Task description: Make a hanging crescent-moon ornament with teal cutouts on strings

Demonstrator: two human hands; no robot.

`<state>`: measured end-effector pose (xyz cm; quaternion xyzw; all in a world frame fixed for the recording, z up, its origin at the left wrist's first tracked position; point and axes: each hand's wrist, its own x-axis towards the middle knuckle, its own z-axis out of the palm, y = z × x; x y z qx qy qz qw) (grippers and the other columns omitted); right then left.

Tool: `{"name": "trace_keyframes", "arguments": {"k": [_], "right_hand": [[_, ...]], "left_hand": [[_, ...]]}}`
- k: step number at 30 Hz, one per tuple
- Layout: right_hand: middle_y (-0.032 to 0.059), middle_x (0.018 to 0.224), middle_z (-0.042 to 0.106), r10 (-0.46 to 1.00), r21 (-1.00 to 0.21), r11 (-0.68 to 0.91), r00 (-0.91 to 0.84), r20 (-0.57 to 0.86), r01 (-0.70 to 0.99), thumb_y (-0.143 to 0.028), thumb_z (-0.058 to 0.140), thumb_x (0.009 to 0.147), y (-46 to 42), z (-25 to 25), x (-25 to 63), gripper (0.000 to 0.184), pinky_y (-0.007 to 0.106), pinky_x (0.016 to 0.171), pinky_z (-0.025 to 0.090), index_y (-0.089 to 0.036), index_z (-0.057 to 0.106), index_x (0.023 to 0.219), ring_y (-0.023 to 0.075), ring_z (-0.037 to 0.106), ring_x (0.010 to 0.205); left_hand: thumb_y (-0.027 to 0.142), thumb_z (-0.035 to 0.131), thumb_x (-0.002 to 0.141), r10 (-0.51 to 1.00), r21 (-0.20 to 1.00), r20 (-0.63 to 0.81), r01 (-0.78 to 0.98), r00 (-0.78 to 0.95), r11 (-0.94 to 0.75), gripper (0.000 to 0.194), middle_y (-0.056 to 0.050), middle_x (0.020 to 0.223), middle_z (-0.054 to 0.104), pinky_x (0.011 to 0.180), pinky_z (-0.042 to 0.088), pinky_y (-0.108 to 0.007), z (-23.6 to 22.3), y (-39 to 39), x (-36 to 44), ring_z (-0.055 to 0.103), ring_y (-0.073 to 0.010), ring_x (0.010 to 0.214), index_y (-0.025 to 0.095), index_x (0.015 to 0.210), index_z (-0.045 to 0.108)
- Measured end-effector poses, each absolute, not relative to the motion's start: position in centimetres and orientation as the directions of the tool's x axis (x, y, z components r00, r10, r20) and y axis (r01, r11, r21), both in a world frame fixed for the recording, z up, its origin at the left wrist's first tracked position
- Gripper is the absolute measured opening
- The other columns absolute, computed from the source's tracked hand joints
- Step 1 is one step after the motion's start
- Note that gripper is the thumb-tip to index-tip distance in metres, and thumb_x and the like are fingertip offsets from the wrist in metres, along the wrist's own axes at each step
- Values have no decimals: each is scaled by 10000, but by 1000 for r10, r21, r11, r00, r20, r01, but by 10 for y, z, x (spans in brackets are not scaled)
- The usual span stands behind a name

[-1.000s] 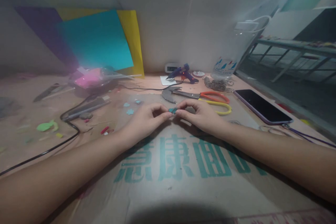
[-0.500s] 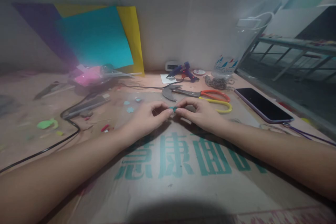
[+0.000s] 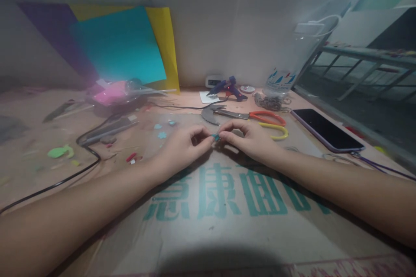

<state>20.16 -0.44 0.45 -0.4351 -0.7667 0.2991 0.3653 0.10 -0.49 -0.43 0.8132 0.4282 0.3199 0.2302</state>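
My left hand (image 3: 183,145) and my right hand (image 3: 250,138) meet fingertip to fingertip over a cardboard sheet (image 3: 227,207) with green printed characters. Both pinch a tiny teal piece (image 3: 216,137) between thumb and forefinger; most of it is hidden by the fingers. Small pale-blue cut-out shapes (image 3: 161,134) lie on the cardboard just left of my left hand.
Scissors with orange and yellow handles (image 3: 256,119) lie behind my right hand. A blue glue gun (image 3: 225,88), a phone (image 3: 326,130), a plastic bottle (image 3: 286,73), coloured sheets (image 3: 120,47) against the wall, a black cable (image 3: 74,169) and green scraps (image 3: 58,152) surround the work area.
Both hands stay pinched on the teal piece with only slight finger movement; the view has shifted a little.
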Motion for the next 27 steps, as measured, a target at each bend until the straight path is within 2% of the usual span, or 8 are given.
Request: {"name": "trace_keyframes", "arguments": {"k": [5,12,15,20,24,27], "right_hand": [[17,810,706,887,-738,453,-332,320,500,-279,612,849,-8,7,199,131,262,724,471,-166,670,819,160,647,778],[3,754,676,870,-694,488,-360,337,529,-278,587,858,-9,9,199,150,239,688,444,-158,668,817,139,618,736],[6,761,680,871,-712,483,-362,332,510,-289,579,867,-9,8,200,163,237,675,448,-159,666,821,141,620,737],[32,767,690,875,-795,444,-391,285,414,-403,468,938,-6,3,203,333,243,653,467,-147,666,857,147,640,726],[20,781,707,889,-802,419,-371,268,426,-397,605,857,-5,4,203,245,246,655,474,-164,674,884,152,650,724],[7,768,704,890,-762,434,-362,278,480,-356,622,843,-6,6,202,195,249,671,466,-170,679,852,148,638,722]], "left_hand": [[288,530,866,814,581,358,573,457,-578,199,5,717,664,608,373,-239,-5,-5,0,545,-126,655,164,779,659],[299,527,878,796,553,369,575,479,-603,200,1,739,663,612,369,-243,-8,-4,-1,540,-127,664,171,809,664],[305,528,878,793,543,378,580,477,-608,205,1,726,656,609,367,-247,-7,-5,-1,537,-129,659,172,800,663],[274,522,870,810,570,359,579,463,-583,186,3,730,654,610,376,-241,-4,-6,0,544,-126,666,168,784,649],[274,516,869,807,569,364,575,465,-588,186,2,725,653,614,379,-242,-5,-5,0,545,-128,665,171,778,642],[287,516,871,808,576,360,571,466,-586,193,1,732,657,610,381,-239,-6,-5,0,547,-130,668,170,777,638]]}}
